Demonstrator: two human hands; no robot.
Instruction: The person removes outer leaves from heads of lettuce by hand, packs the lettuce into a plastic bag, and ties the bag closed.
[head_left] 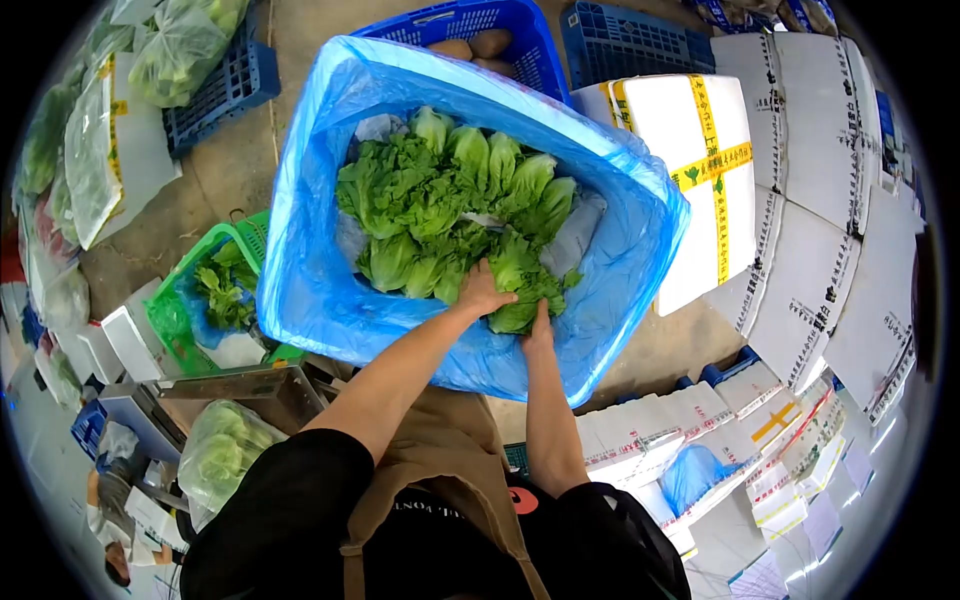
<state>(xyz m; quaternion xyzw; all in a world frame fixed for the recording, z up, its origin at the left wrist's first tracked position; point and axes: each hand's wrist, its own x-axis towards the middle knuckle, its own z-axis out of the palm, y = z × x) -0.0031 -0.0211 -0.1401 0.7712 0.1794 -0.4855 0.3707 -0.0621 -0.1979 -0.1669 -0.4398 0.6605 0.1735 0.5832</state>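
Observation:
A large crate lined with blue plastic film [400, 335] fills the middle of the view. Heads of green leafy lettuce [430, 185] are packed inside it, with greyish wrapping showing at their edges. Both hands reach in at the near side of the pile. My left hand [486, 292] lies on the lettuce with its fingers partly among the leaves. Just to its right, my right hand [538, 335] is against the lower edge of a lettuce head [513, 312], which sits between the two hands. The fingertips are partly hidden by leaves.
Behind the crate is a blue basket [545, 50] with brown produce. White foam boxes [735, 230] with yellow tape stand right, more boxes [640, 430] lower right. A green basket [165, 325] of greens and bagged vegetables [225, 450] are left. Another person [120, 520] is at lower left.

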